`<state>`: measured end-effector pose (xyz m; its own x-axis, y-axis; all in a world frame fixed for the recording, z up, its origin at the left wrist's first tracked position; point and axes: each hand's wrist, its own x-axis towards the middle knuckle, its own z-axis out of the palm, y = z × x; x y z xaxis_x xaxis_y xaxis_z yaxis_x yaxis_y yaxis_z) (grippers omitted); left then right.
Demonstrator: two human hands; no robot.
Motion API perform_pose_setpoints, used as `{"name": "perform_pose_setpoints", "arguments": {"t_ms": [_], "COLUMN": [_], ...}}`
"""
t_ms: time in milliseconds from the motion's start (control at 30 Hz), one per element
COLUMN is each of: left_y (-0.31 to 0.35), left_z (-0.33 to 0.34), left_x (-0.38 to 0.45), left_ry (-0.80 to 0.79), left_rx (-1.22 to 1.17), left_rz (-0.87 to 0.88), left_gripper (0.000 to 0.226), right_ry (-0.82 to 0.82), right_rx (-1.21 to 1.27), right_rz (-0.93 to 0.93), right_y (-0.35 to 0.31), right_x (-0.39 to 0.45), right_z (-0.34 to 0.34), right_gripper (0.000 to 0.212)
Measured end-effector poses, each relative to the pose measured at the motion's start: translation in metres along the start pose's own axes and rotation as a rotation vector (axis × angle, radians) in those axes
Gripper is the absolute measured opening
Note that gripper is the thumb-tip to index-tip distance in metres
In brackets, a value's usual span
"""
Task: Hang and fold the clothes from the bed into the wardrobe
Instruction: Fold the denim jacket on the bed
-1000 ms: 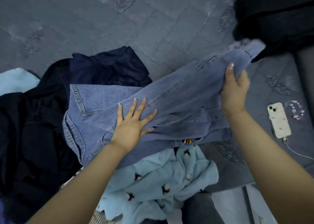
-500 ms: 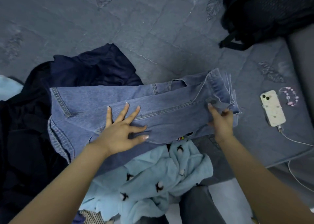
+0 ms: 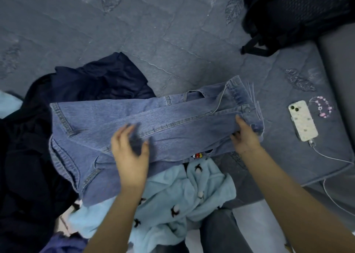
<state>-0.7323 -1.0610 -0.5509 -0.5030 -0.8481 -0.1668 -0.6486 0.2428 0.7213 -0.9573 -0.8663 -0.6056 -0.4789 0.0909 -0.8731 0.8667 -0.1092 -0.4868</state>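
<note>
Left hand: my left hand [image 3: 130, 152] hovered blurred over the jeans [image 3: 153, 129] at frame centre, fingers loosely spread, gripping nothing.
Right hand: my right hand [image 3: 245, 135] pinched the folded denim near its hem end, right of centre.
Jeans: lay doubled across the bed [image 3: 172, 31], one fold made by my reckoning.
Left to do: the pale blue fleece [image 3: 182, 195] below, the dark clothes [image 3: 28, 147] at the left; no wardrobe in sight.
Beyond: phone [image 3: 302, 120] and backpack [image 3: 297, 12] to the right.
</note>
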Motion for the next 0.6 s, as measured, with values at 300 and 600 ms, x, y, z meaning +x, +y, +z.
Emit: {"name": "perform_pose_setpoints", "arguments": {"t_ms": [300, 600], "left_y": [0.013, 0.003], "left_z": [0.026, 0.028], "left_x": [0.019, -0.006], "left_ry": [0.504, 0.219], "left_rx": [-0.386, -0.206], "left_rz": [-0.948, -0.924], "left_gripper": [0.08, 0.052], "right_ry": [0.083, 0.279], "right_rx": [-0.113, -0.379], "right_rz": [-0.445, -0.348], "right_y": [-0.036, -0.019], "right_x": [-0.005, 0.025], "right_z": [0.015, -0.033], "right_gripper": [0.021, 0.036]}}
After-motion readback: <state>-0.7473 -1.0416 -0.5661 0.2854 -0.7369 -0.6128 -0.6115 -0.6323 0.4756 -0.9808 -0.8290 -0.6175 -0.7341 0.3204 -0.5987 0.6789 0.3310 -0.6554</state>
